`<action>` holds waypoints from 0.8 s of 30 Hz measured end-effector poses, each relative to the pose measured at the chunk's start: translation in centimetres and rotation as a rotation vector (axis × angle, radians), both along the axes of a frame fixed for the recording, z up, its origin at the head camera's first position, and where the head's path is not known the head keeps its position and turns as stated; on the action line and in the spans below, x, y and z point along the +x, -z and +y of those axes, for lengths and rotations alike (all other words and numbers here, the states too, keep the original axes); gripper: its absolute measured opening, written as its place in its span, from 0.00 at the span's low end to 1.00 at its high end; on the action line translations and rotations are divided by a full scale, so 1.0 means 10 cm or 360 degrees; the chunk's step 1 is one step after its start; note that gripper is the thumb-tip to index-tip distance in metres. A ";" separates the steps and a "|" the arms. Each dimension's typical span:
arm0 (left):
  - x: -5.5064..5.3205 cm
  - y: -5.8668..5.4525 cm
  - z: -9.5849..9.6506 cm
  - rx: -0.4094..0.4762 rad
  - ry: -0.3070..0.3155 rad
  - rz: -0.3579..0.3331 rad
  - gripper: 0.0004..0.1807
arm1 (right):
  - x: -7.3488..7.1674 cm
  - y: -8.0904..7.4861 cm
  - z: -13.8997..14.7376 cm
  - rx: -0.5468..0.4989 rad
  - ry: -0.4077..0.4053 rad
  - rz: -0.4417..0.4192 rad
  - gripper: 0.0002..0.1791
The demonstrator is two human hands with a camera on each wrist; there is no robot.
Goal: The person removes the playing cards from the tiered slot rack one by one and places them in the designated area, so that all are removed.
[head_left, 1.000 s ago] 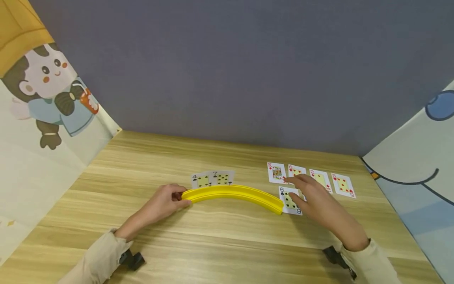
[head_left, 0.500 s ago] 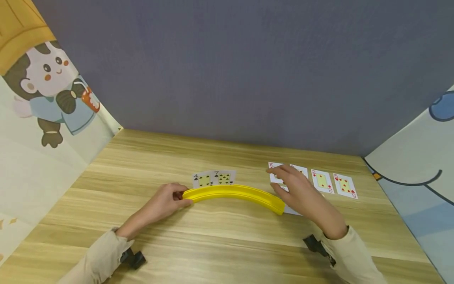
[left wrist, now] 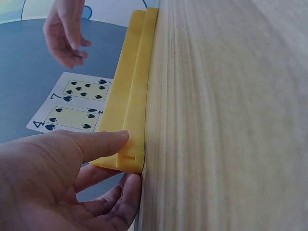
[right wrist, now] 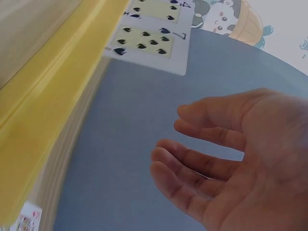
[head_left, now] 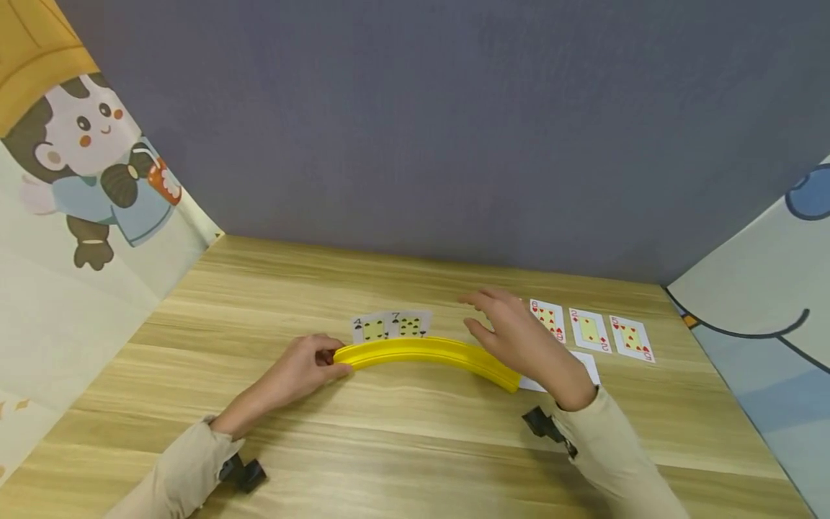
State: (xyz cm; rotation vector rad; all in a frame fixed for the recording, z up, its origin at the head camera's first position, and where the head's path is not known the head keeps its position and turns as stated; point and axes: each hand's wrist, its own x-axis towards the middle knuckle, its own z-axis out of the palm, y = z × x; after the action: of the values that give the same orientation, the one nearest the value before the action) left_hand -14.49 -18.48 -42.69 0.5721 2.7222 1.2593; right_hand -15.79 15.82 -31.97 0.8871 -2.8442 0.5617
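Note:
My left hand (head_left: 305, 364) pinches the left end of a curved yellow card holder (head_left: 415, 351) on the table, thumb in front and fingers behind. Standing in the holder's slot are the four of spades (left wrist: 72, 118) and, overlapping beside it, the seven of spades (left wrist: 85, 90). My right hand (head_left: 515, 339) hovers over the holder's right part, thumb and fingers apart and loosely bent. Nothing lies between them in the right wrist view. Under that hand, a spade card (head_left: 532, 385) shows only an edge by the holder's right end.
Face-up red cards lie in a row at the back right: a heart card (head_left: 547, 317), the two of diamonds (head_left: 588, 330) and the five of hearts (head_left: 632, 337). The king is mostly hidden by my right hand. Another white card (head_left: 586, 364) lies nearer. A grey wall stands behind the table.
My right hand has moved left, from over the spade card and the king to above the holder's right part. It uncovers the heart card. The left hand and holder stay put.

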 end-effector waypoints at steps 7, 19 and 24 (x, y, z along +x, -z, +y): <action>0.02 0.00 0.00 -0.0007 -0.0020 0.0012 0.14 | -0.06 0.05 -0.22 -0.0244 -0.0054 -0.0072 0.24; 0.00 -0.01 0.05 -0.0034 -0.0011 0.0041 0.14 | -0.08 0.35 -0.39 -0.0430 -0.0290 0.0062 0.10; 0.00 -0.02 0.03 -0.0028 -0.0010 0.0065 0.14 | -0.08 0.38 -0.41 -0.0388 -0.0268 0.0026 0.12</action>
State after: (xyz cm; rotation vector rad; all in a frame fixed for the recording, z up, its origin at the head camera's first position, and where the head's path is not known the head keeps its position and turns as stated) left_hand -14.47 -18.13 -42.52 0.5942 2.7672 1.2375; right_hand -16.62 11.73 -35.73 1.0822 -2.6264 0.8933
